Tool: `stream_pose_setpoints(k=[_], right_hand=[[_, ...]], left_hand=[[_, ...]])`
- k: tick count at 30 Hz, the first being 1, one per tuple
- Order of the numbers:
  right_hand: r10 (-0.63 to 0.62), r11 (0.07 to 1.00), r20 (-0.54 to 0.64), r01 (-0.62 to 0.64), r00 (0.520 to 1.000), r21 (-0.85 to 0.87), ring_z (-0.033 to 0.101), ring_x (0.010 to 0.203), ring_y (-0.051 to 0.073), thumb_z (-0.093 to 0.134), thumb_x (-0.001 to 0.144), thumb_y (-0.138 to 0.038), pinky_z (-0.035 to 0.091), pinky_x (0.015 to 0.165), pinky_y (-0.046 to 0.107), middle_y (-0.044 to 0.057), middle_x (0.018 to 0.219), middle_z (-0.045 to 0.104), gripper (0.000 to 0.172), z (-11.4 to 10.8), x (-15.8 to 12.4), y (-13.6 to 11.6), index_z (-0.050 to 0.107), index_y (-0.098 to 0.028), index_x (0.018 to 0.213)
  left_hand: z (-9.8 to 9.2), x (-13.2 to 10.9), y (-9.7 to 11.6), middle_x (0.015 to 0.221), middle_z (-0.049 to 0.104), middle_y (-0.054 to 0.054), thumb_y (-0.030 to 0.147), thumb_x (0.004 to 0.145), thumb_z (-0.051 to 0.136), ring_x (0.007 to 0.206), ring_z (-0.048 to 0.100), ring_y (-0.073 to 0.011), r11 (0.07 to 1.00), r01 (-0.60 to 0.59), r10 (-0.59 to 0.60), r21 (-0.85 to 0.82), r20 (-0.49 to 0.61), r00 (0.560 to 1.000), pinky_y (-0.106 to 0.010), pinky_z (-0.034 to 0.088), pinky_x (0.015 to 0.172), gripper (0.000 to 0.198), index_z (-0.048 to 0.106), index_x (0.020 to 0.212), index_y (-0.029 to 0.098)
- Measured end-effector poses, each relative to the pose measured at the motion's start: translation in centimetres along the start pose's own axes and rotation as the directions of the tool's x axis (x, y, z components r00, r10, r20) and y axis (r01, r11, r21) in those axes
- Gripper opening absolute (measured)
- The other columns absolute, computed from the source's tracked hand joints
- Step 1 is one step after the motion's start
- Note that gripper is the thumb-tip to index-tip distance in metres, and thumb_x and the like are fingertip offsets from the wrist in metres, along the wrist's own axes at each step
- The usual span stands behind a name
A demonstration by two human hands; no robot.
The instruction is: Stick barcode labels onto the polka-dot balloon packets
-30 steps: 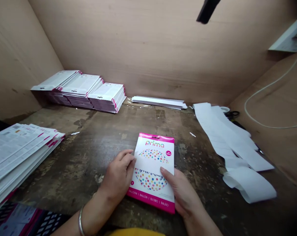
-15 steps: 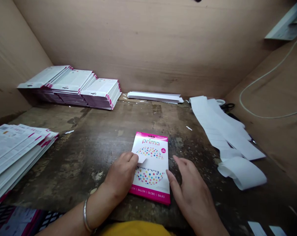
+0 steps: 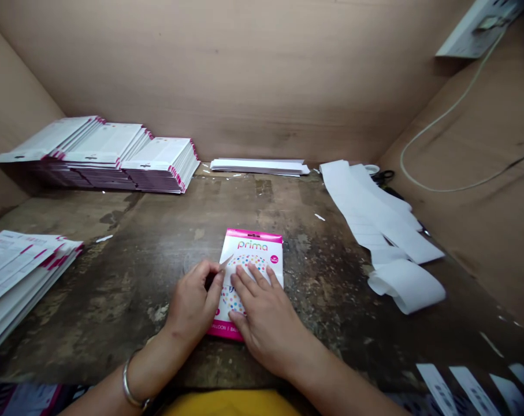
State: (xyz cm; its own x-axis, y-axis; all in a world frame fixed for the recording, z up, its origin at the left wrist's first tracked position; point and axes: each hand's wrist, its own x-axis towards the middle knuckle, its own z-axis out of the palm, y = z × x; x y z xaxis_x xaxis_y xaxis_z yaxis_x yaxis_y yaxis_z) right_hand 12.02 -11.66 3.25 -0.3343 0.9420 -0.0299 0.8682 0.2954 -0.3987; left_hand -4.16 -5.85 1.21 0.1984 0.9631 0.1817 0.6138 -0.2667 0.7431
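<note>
A pink and white balloon packet (image 3: 259,249) printed "prima" lies flat on the worn table just ahead of me. My right hand (image 3: 266,318) rests flat on its middle with the fingers stretched out. At the packet's left edge my left hand (image 3: 194,303) pinches the corner of a small white sticker (image 3: 226,262). A metal bangle circles my left wrist.
Stacks of the same packets lie face down at the back left (image 3: 101,153) and at the left edge (image 3: 19,271). A thin white pile (image 3: 259,166) sits against the back wall. Long white label strips (image 3: 383,231) trail down the right side, scissors (image 3: 381,176) behind them. Cardboard walls enclose the table.
My right hand has moved from beside the packet onto it and lies flat. My left hand still pinches the small sticker at the packet's left edge. The view has tilted down.
</note>
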Motion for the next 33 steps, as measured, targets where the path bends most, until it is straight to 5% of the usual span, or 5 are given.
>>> stream_pose_setpoints(k=[5, 9, 13, 20, 33], right_hand=[[-0.056, 0.997, 0.020, 0.055, 0.998, 0.058, 0.017, 0.139, 0.027, 0.044, 0.091, -0.038, 0.011, 0.114, 0.053, 0.005, 0.150, 0.028, 0.058, 0.1, 1.1, -0.1, 0.030, -0.019, 0.143], [-0.123, 0.987, 0.056, 0.117, 0.991, 0.112, 0.015, 0.140, 0.024, 0.052, 0.086, -0.036, 0.015, 0.115, 0.046, 0.008, 0.152, 0.023, 0.066, -0.6, 0.8, 0.7, 0.027, -0.016, 0.144], [-0.067, 0.996, 0.002, 0.067, 0.998, 0.053, 0.015, 0.140, 0.027, 0.055, 0.085, -0.033, 0.020, 0.114, 0.043, 0.012, 0.151, 0.025, 0.059, -0.5, -0.4, 1.1, 0.039, -0.013, 0.139], [0.010, 0.998, 0.027, -0.008, 1.000, -0.055, 0.023, 0.138, 0.029, 0.042, 0.091, -0.028, 0.015, 0.114, 0.052, 0.012, 0.148, 0.028, 0.053, 0.9, -1.1, 0.3, 0.035, -0.011, 0.141], [-0.048, 0.993, -0.036, 0.051, 0.998, 0.104, 0.026, 0.137, 0.026, 0.053, 0.086, -0.031, 0.016, 0.115, 0.048, 0.011, 0.142, 0.042, 0.056, 0.5, -0.1, 0.1, 0.040, -0.013, 0.137]], left_hand=[[0.1, -0.2, -0.3, 0.077, 0.063, 0.001, 0.028, 0.087, 0.050, 0.068, 0.059, -0.0154, 0.996, -0.054, 0.053, 0.067, 0.011, 0.999, -0.025, 0.043, 0.062, 0.011, 0.057, 0.083, 0.021], [0.3, -0.5, -0.5, 0.085, 0.066, -0.002, 0.025, 0.089, 0.047, 0.076, 0.063, -0.0174, 0.953, -0.209, 0.205, 0.220, 0.042, 0.978, -0.027, 0.046, 0.067, 0.012, 0.058, 0.091, 0.020], [0.6, -0.6, -0.6, 0.085, 0.067, -0.003, 0.022, 0.089, 0.046, 0.074, 0.064, -0.0190, 0.892, -0.286, 0.286, 0.350, 0.053, 0.957, -0.028, 0.047, 0.063, 0.013, 0.058, 0.093, 0.020], [0.7, -0.5, -0.2, 0.084, 0.066, -0.004, 0.022, 0.090, 0.046, 0.074, 0.063, -0.0192, 0.893, -0.294, 0.291, 0.341, 0.062, 0.955, -0.029, 0.048, 0.064, 0.012, 0.057, 0.091, 0.018], [0.3, -0.7, 0.4, 0.086, 0.066, -0.008, 0.016, 0.089, 0.044, 0.082, 0.062, -0.0213, 0.810, -0.438, 0.391, 0.391, 0.198, 0.899, -0.036, 0.050, 0.077, 0.015, 0.058, 0.092, 0.017]])
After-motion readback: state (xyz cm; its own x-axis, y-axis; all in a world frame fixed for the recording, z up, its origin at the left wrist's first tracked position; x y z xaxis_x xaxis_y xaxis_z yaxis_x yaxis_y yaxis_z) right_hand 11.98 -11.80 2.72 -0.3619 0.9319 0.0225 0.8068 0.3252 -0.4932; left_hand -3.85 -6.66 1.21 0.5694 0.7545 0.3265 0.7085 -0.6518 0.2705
